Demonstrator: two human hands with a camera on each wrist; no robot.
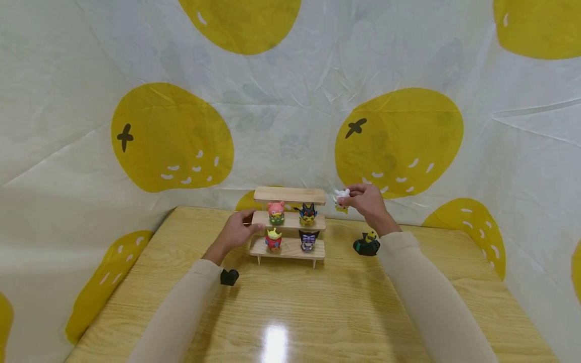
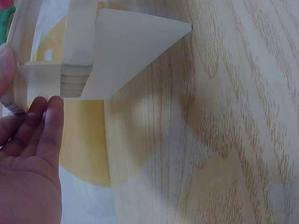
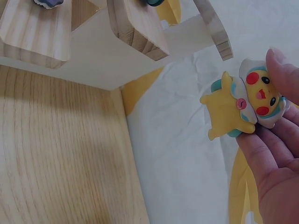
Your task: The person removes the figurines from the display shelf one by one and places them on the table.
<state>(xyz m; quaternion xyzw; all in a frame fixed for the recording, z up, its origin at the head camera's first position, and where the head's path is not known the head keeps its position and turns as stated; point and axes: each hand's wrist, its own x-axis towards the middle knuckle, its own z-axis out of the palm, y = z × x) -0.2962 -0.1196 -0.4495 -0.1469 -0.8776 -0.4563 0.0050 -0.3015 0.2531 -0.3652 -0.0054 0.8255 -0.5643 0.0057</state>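
A three-tier wooden stand (image 1: 288, 247) holds a pink figure (image 1: 276, 213) and a dark-eared one (image 1: 307, 214) on its middle shelf, with a red figure (image 1: 274, 240) and a purple-and-black one (image 1: 307, 241) on the lowest. The top shelf (image 1: 289, 194) is bare. My left hand (image 1: 237, 229) grips the left end of the middle shelf; in the left wrist view the fingers of that hand (image 2: 32, 154) curl at the shelf's edge. Right of the top shelf, my right hand (image 1: 368, 201) pinches a yellow figure in a white hood (image 3: 243, 100), held in the air by its head.
On the table (image 1: 290, 292), a black object with a yellow figure (image 1: 366, 244) lies right of the stand, under the right forearm's edge. Another small black object (image 1: 229, 277) is beside the left sleeve. A cloth with yellow fruit shapes (image 1: 290, 131) hangs behind.
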